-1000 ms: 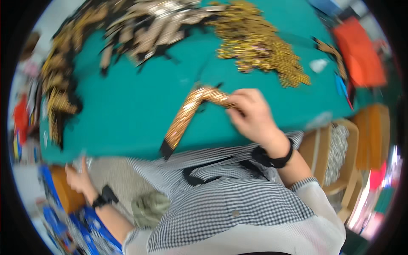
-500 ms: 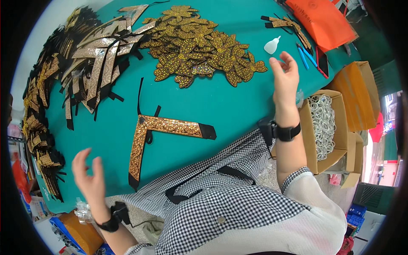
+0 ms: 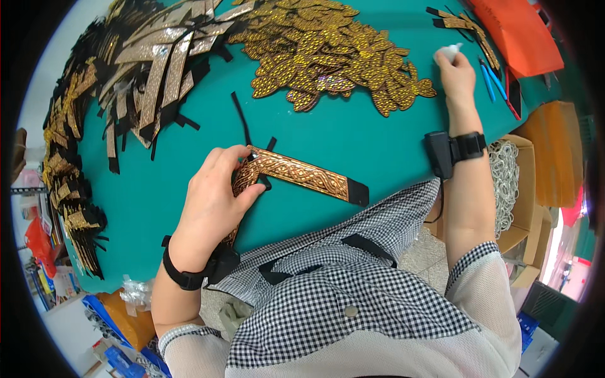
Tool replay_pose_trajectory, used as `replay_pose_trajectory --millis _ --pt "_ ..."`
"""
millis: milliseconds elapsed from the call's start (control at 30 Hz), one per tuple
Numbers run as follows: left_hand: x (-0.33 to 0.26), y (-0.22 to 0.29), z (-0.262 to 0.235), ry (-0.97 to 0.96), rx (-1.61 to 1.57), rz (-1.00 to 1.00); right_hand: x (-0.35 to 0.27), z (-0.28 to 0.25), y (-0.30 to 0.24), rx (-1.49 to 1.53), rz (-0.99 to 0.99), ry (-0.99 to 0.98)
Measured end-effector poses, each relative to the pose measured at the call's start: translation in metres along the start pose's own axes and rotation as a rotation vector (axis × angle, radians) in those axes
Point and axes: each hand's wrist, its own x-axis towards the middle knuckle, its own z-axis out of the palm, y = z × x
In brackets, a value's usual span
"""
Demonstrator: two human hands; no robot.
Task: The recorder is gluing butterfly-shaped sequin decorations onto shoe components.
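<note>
Teal table fills most of the view, work spread flat on it so pieces stay sorted: a pile of gold and black strips fans along the far left, a heap of small gold leaf-shaped patches sits at the far middle, an orange bag at the far right edge, a cardboard box of silver chain off the table's right side. Near the front edge lies the gold braided band, bent in a V, black tabs at its ends; its longer visible arm runs from the corner rightward and slightly toward the person, the other arm runs down toward the person's body under the palm, corner pointing away to the far left. Left hand is curled over that corner, fingers pinching the bend, likely pinning it flat. Right hand is stretched well apart to the far right, closed around a small white bottle, looks like glue; blue pens just beside it
</note>
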Motion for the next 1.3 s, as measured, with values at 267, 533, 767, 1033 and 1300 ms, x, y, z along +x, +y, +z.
replay_pose_trajectory --millis 267,533,767,1033,1300 --pt "0.036 -0.005 -0.027 -0.013 0.067 0.115 -0.081 -0.015 -0.08 0.798 0.144 -0.361" --pt "0.142 -0.007 0.025 0.28 0.307 0.201 -0.118 -0.011 -0.098 0.841 0.143 -0.471" --pt "0.143 -0.013 0.012 0.102 0.042 0.099 -0.133 -0.014 -0.101 0.856 0.121 -0.511" --pt "0.057 -0.008 -0.052 -0.148 -0.68 -0.109 -0.141 -0.01 -0.122 0.998 0.143 -0.641" --pt "-0.007 -0.033 -0.019 -0.211 -0.66 -0.329 -0.154 0.005 -0.149 0.756 -0.052 -0.972"
